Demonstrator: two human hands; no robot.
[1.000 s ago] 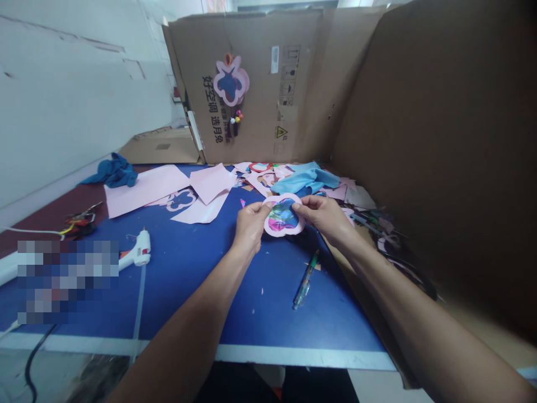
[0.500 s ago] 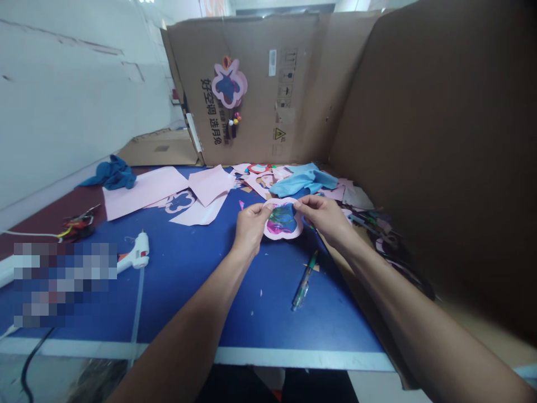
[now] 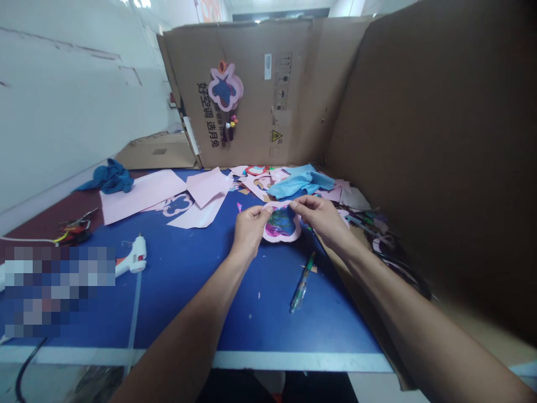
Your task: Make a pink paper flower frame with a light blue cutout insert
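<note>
Between my hands, a little above the blue table, is a pink paper frame (image 3: 282,238) with a wavy, flower-like outline and a clear window showing magenta and green colours. My left hand (image 3: 250,228) pinches its upper left edge between thumb and fingers. At the upper right edge my right hand (image 3: 315,214) pinches it too. Below the frame a clear pen (image 3: 301,286) with a green end lies on the table. Behind my right hand is a crumpled light blue cloth (image 3: 302,182).
A white glue gun (image 3: 136,255) with a glue stick lies at the left. Pink paper sheets (image 3: 145,193) and a dark blue cloth (image 3: 109,177) are further back. A similar pink frame (image 3: 238,94) hangs on the cardboard wall (image 3: 251,134). Scraps and cables (image 3: 384,235) lie at the right.
The view has shifted slightly. Both hands keep hold of the pink paper frame; my right fingers have moved slightly left along its top edge.
</note>
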